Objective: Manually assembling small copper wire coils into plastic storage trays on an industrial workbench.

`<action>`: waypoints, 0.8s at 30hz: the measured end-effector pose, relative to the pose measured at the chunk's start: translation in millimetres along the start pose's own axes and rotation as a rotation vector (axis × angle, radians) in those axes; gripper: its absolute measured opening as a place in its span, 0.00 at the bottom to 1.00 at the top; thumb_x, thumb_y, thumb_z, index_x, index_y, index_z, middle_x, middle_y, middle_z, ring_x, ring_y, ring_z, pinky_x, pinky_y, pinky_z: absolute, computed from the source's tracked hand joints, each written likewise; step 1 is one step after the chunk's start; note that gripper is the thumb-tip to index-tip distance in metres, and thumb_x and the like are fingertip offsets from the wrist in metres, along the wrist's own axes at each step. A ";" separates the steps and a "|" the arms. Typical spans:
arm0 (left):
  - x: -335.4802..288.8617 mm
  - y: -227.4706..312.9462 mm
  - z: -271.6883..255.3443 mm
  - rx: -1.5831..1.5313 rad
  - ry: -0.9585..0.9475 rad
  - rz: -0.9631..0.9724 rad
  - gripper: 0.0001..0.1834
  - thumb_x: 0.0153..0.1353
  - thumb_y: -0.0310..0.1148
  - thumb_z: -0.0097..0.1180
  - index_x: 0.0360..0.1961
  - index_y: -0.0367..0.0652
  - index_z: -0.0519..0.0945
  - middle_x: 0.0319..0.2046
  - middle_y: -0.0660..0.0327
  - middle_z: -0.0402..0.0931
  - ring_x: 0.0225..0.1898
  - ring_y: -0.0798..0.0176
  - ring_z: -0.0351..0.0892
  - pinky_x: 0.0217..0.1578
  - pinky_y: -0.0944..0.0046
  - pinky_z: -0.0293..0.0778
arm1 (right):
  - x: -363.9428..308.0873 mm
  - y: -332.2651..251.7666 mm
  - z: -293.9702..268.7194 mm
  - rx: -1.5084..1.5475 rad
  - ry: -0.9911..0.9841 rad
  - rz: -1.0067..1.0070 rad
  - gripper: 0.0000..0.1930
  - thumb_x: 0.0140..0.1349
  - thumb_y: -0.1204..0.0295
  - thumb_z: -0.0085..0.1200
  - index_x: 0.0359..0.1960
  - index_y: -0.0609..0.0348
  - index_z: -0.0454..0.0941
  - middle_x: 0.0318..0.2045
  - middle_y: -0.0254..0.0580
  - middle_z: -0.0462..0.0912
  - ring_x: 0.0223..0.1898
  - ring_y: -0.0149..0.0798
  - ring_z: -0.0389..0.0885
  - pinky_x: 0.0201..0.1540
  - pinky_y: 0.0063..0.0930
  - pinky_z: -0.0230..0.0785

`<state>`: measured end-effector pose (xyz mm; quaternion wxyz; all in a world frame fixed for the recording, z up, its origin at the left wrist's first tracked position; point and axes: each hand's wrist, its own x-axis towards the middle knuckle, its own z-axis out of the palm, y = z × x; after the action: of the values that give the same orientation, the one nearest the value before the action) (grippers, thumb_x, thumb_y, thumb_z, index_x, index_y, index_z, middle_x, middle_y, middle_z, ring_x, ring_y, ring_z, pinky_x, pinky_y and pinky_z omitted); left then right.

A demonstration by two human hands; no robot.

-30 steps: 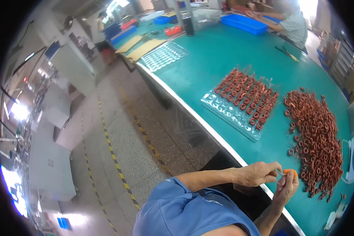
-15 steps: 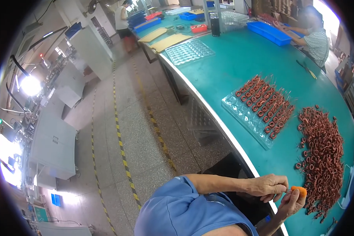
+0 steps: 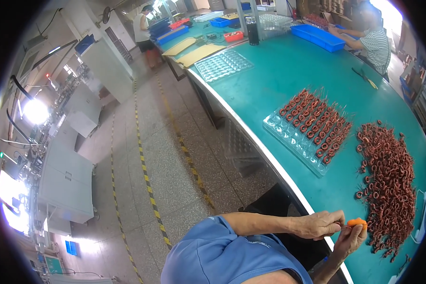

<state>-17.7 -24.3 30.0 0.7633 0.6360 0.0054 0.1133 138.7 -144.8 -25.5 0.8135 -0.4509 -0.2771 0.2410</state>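
My left hand (image 3: 318,224) reaches in over the table's near edge, its fingers pinched together. Facing it, my right hand (image 3: 349,240) is closed too, thumb against fingers. An orange rounded piece (image 3: 357,221) shows at the right fingertips; whether it is a finger cover or a handle, I cannot tell. Something thin and small spans the gap between both hands, too small to name. Just right of my hands lies a big heap of reddish-brown wire-wound rings (image 3: 390,189) with wire leads. Beyond, a clear plastic tray (image 3: 288,137) holds rows of such rings, its near-left pockets bare.
The green table (image 3: 270,85) bears pliers (image 3: 365,78), an empty clear tray (image 3: 222,65), a black cylinder (image 3: 252,31) and a blue bin (image 3: 318,38). A person in a striped shirt (image 3: 376,49) works across it. Another person (image 3: 142,31) stands far left. Machine cabinets (image 3: 66,180) line the left aisle.
My view has shifted slightly. The left fingers have drawn into a tighter pinch, and the orange piece at my right fingertips has tilted to lie flatter. The tray and heap look unchanged.
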 end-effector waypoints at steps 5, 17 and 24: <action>14.0 -23.2 11.5 0.244 0.152 0.112 0.14 0.70 0.38 0.45 0.47 0.37 0.68 0.25 0.51 0.73 0.27 0.56 0.76 0.32 0.60 0.70 | -1.7 -18.3 13.5 -0.203 0.070 0.061 0.17 0.74 0.60 0.43 0.35 0.62 0.75 0.16 0.25 0.64 0.15 0.17 0.57 0.15 0.14 0.46; 30.1 -8.2 -30.1 0.603 0.241 0.074 0.14 0.69 0.35 0.50 0.49 0.36 0.70 0.25 0.53 0.75 0.25 0.54 0.78 0.25 0.61 0.72 | 13.4 -31.0 54.2 -0.390 -0.100 0.185 0.09 0.66 0.72 0.55 0.34 0.68 0.80 0.19 0.31 0.77 0.20 0.21 0.73 0.22 0.16 0.66; 29.3 2.6 -36.1 0.740 0.180 0.166 0.23 0.66 0.32 0.57 0.58 0.37 0.64 0.34 0.53 0.78 0.32 0.58 0.80 0.35 0.63 0.76 | 18.2 -35.5 42.3 -0.250 -0.125 0.319 0.12 0.64 0.66 0.60 0.35 0.66 0.79 0.19 0.32 0.77 0.18 0.22 0.72 0.19 0.16 0.64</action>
<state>5.0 16.3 29.6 0.4670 0.8542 0.0616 0.2203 128.8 -124.8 28.1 0.6840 -0.5707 -0.2798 0.3580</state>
